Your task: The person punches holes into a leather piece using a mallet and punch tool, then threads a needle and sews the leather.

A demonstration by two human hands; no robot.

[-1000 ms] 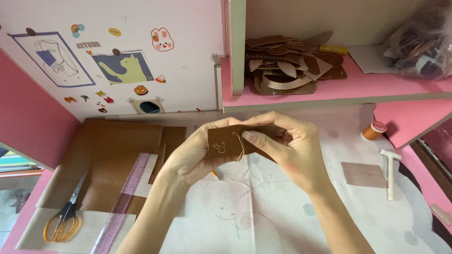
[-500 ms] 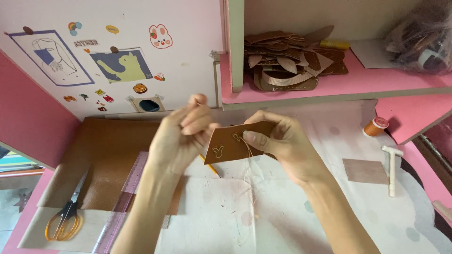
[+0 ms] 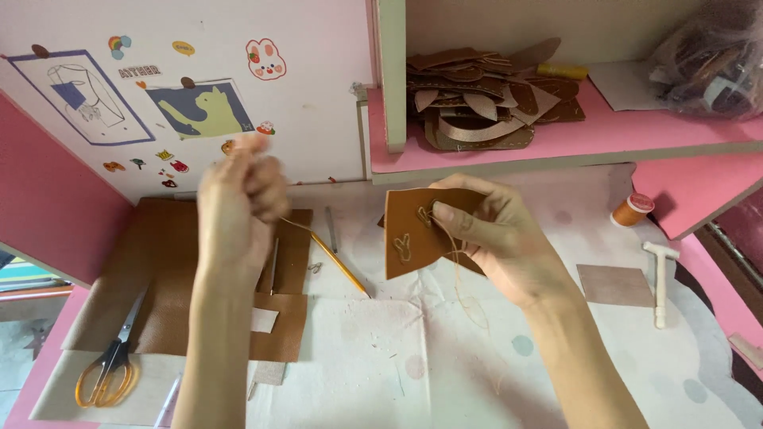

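Observation:
My right hand (image 3: 497,238) holds a small brown leather piece (image 3: 409,232) with light stitching on its face, thumb pressed on its upper edge. A thin tan thread (image 3: 469,294) hangs from the piece in loose loops over the table. My left hand (image 3: 238,199) is raised to the left, blurred, fingers closed as if pinching the thread end or a needle; I cannot see which. The two hands are well apart.
Brown leather sheets (image 3: 159,270) lie at the left with orange-handled scissors (image 3: 107,369). A yellow pencil (image 3: 338,262), a metal tool (image 3: 331,230), an orange thread spool (image 3: 632,210), a white mallet (image 3: 660,274) and a tan patch (image 3: 613,284) sit around. Cut leather shapes (image 3: 485,99) fill the pink shelf.
My left hand has left the leather piece and pulled up and away to the left. My right hand keeps holding the piece, now turned more upright.

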